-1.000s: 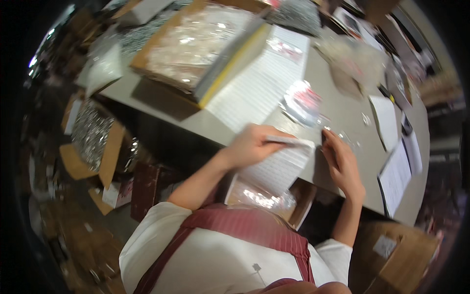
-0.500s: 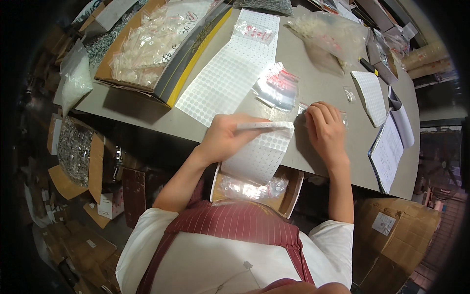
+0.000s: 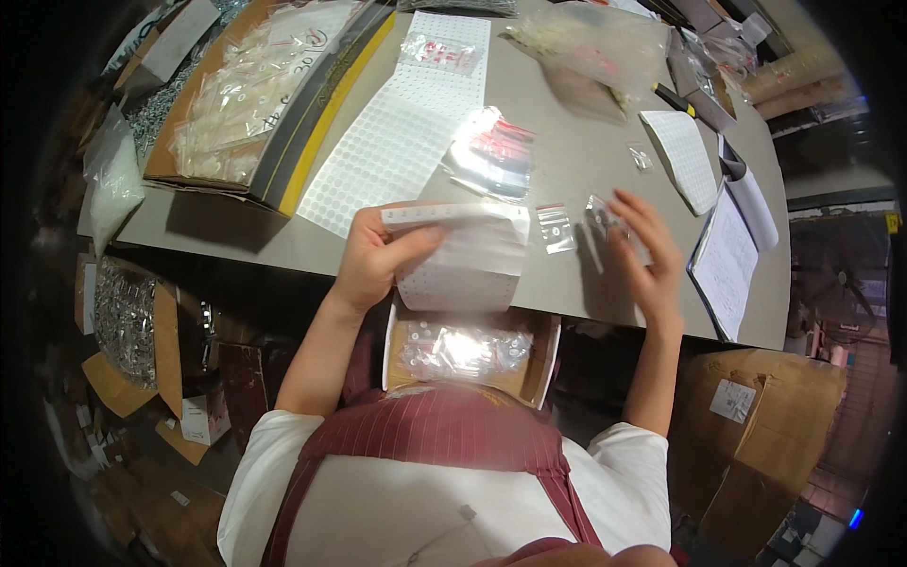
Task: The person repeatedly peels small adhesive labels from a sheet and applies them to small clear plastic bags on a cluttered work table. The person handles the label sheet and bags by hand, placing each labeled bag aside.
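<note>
My left hand (image 3: 371,257) pinches a folded white sheet of round stickers (image 3: 460,274) by its left side, thumb on top. The sheet hangs over the table's near edge. My right hand (image 3: 650,255) is raised with fingers apart, thumb and forefinger beside a small clear zip bag (image 3: 602,214). That bag is partly hidden by the hand, and I see no grip on it. Just left lies another small zip bag (image 3: 556,230) with a small ring-like piece inside. Beyond the sheet is a shiny stack of empty-looking zip bags (image 3: 493,156).
An open drawer or box (image 3: 543,378) holding filled bags sits below the table edge. A carton (image 3: 274,194) of small bags stands at left. Farther back lie a long sticker sheet (image 3: 373,161), a large plastic bag (image 3: 595,42), a cutter (image 3: 674,98) and a notebook (image 3: 729,269).
My left hand has turned the sticker sheet to lie flatter toward me. My right hand has lifted and opened, uncovering the zip bag at its left. The whole view has shifted slightly.
</note>
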{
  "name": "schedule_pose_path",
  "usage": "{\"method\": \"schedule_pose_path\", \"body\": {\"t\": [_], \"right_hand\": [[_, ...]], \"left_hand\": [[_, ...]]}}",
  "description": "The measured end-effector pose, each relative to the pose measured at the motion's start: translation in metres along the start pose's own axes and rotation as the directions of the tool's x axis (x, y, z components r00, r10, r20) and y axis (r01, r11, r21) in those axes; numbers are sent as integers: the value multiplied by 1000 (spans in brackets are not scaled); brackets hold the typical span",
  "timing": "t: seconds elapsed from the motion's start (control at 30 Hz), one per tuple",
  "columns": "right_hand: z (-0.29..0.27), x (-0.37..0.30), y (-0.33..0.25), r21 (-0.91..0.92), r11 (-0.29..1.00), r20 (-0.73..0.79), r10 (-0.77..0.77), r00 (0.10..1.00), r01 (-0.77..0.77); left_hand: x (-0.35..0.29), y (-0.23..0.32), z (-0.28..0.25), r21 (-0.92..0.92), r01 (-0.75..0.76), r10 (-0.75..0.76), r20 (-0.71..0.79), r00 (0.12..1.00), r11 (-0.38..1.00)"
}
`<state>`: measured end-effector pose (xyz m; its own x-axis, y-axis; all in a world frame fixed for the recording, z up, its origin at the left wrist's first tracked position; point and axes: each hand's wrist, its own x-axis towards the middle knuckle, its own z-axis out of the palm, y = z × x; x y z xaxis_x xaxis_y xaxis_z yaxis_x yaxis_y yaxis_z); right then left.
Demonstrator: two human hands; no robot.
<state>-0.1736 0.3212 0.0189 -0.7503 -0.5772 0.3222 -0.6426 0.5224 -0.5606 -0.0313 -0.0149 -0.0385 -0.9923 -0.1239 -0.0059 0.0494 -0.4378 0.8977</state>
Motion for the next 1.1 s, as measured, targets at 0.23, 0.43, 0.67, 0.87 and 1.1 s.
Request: {"method": "schedule_pose_path", "body": {"t": [0.23,0.43,0.67,0.87,1.1], "right_hand": [[3,3,65,561,761,4,391,920,-326],[43,15,16,315,949,196,-66,978,1],[51,6,-40,723,673,466,-311,828,-155],[51,17,-50,832,474,369,-84,926,-289],[83,71,-19,-189,888,348,-338,874,419]], "left_hand": [[3,0,-12,-445,-89,92,-14,996,891],[0,3,-23,-523,-51,22,-61,998,851],[3,4,-19,-480,-46,5,-87,996,876],[5,3,-24,-521,-7,-7,-26,1000,854],[6,-4,-29,-467,14,-11,11,1000,884]]}}
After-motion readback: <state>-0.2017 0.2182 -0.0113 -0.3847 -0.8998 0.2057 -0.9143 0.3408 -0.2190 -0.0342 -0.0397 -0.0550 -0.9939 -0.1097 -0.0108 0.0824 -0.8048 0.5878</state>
